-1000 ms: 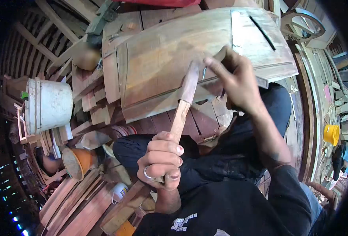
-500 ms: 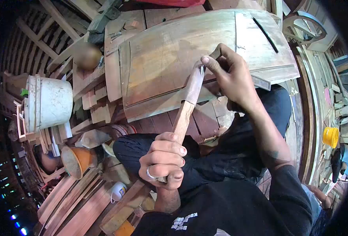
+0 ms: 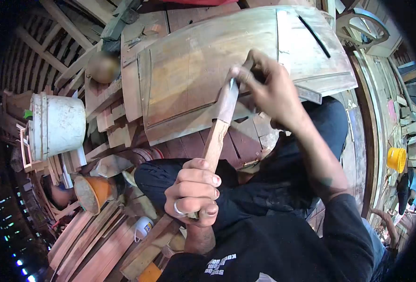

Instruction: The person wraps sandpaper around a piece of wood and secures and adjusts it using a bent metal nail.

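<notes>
One left hand (image 3: 191, 192) is clenching one straight, grey-ended tool with a pale wooden handle (image 3: 220, 125) at mid-frame. One right hand (image 3: 270, 84) is blurring near its tip, grip unclear. One broad brown wooden panel (image 3: 194, 70) is lying beyond, upper centre.

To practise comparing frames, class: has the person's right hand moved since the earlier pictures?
Yes: the right hand has shifted leftward in the picture, away from the black strip on the wooden panel.

Black short-sleeved T-shirt (image 3: 283, 249), white lettering (image 3: 219, 265), dark trousers (image 3: 327, 124), silver ring (image 3: 176, 207) on left grip (image 3: 193, 191)
</notes>
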### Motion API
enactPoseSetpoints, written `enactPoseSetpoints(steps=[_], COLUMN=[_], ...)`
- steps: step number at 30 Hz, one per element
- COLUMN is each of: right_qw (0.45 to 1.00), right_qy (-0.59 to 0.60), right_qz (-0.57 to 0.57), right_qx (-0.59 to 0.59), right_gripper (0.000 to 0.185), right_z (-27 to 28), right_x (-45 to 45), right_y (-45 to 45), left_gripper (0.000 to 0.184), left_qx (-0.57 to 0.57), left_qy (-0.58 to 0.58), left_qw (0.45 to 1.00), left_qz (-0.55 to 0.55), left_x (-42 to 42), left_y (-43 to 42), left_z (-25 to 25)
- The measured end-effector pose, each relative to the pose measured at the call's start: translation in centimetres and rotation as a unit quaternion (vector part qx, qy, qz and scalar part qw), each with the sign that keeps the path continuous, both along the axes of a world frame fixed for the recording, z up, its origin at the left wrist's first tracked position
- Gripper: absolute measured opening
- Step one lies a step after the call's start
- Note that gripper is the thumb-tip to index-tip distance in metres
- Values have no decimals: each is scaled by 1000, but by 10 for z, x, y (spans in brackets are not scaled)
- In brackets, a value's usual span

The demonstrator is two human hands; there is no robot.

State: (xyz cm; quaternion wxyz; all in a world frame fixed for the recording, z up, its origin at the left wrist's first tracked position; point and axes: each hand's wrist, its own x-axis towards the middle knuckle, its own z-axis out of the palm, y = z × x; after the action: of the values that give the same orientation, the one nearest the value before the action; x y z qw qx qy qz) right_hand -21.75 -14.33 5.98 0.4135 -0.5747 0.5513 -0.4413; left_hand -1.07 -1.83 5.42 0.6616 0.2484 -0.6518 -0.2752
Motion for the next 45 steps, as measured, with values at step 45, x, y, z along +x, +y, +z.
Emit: enactPoseSetpoints(steps=[45], right_qw=[977], right_qy=[137], right_qz=[-16], right_qx=[-163], right_gripper=[26], right_z=[-4], right_x=[6], right_y=[13], left_gripper=[25], left_qx=[13], left_qy=[55], left_qw=[998], left_qz=[42], left_x=[-6], left_y=[-1], left_z=[2])
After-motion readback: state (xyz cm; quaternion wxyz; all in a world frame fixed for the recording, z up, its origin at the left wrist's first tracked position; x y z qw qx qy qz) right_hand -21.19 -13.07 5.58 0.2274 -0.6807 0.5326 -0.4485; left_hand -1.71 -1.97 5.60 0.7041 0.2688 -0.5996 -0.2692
